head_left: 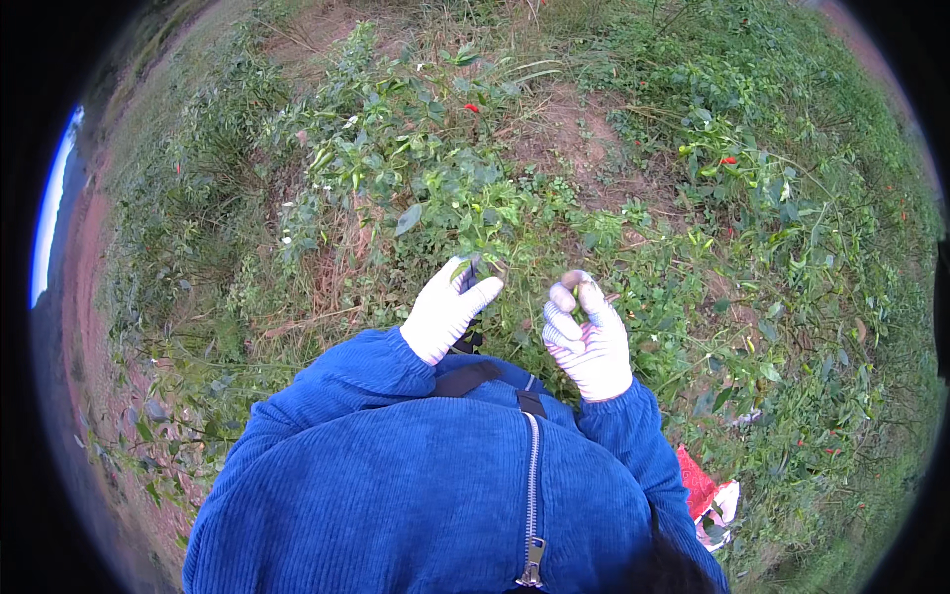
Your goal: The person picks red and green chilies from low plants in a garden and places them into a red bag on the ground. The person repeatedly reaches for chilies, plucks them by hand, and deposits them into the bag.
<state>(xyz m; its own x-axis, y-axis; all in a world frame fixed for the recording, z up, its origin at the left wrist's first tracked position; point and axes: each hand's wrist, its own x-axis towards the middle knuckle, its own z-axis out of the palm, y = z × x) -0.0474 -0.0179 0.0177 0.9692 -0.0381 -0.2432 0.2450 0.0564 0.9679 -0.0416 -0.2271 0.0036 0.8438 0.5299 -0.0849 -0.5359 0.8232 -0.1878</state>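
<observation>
White striped gloves cover both of my hands. My left hand [447, 312] is in front of my waist, its thumb and fingers curled around a leafy branch of a chilli plant [483, 241]; the leaves partly hide the fingertips. To its right, my right hand [591, 345] is raised palm up with the fingers bent in toward the thumb. A small greenish bit shows at those fingertips, too small to name. Green chillies [323, 158] hang among the leaves ahead, and a red chilli [471, 108] stands out farther off.
Chilli plants and weeds surround me, with another red chilli [728, 160] at the right. Bare brown soil [574, 134] shows between the rows. A red and white bag [703, 490] lies on the ground by my right elbow. A reddish dirt strip [87, 267] runs along the far left.
</observation>
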